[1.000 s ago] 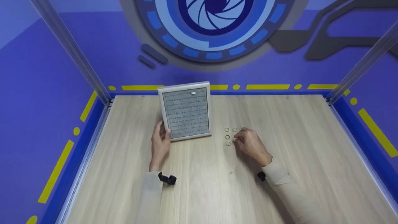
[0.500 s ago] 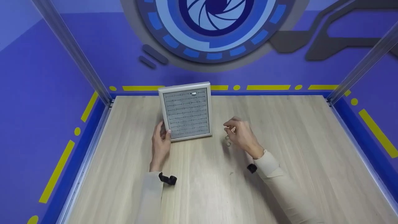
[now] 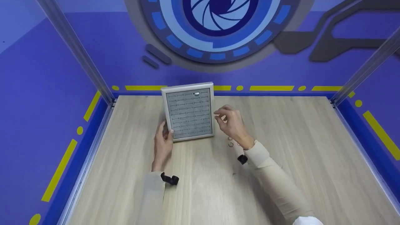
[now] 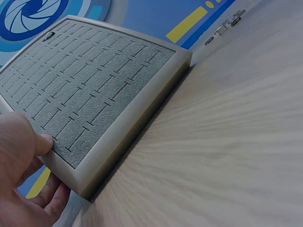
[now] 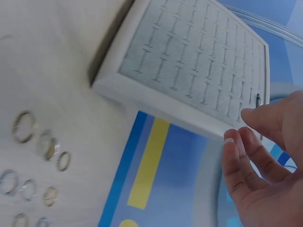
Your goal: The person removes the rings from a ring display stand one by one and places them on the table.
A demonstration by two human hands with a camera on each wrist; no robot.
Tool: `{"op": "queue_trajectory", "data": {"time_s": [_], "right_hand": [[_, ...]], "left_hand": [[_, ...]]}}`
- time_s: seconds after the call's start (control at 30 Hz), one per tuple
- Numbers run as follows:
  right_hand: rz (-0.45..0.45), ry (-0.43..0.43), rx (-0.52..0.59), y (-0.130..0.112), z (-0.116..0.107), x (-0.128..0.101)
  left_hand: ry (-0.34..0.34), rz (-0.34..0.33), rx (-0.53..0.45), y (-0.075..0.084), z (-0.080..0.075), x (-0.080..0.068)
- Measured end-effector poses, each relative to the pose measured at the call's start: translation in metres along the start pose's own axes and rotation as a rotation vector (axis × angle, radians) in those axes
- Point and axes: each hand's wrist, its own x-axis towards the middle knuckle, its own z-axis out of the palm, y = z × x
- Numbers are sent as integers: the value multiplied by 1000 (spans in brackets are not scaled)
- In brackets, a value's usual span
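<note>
A ring display tray (image 3: 189,114) with a pale frame and grey slotted padding stands tilted at the back of the table. My left hand (image 3: 162,147) grips its lower left edge, thumb on the front and fingers behind. One ring (image 3: 197,93) sits in a slot near the top. Just off the tray's right side, my right hand (image 3: 232,125) has thumb and fingertips brought together, apparently pinching a small ring that the fingers mostly hide. Several loose rings (image 5: 23,126) lie in rows on the table; in the head view my right hand and wrist cover most of them.
The wooden table (image 3: 200,187) is bounded by a blue back wall (image 3: 103,56) and side walls with metal corner posts (image 3: 78,53). Black wrist cameras (image 3: 170,179) sit on both sleeves.
My right hand has lifted from the rings and moved left and up towards the tray's right side. My left hand and the tray stay in place.
</note>
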Motion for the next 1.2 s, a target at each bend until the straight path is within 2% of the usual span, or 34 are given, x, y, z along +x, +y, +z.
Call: {"op": "queue_trajectory", "data": {"time_s": [0.3,0.73,1.2], "right_hand": [[-49,37,32,-7,15,32],[-129,152,5,-7,35,57],[-80,143,10,-18,52,77]], "left_hand": [[-12,24,-27,1,1,0],[-10,15,-26,-2,2,-3],[-7,52,-33,-3,0,-1]]}}
